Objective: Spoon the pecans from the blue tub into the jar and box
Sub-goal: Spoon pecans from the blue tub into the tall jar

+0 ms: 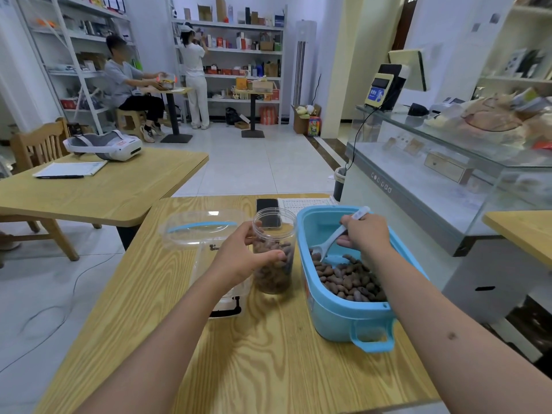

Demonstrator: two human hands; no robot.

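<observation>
Left hand grips the clear jar, upright on the wooden table, partly filled with pecans. Right hand holds a white spoon, bowl down in the blue tub at the pecans; the far end of the tub floor is bare. Clear box with a blue-trimmed lid sits left of the jar, behind the left hand. Phone and a printed sheet lie at the far table edge. Glass counter stands to the right.
</observation>
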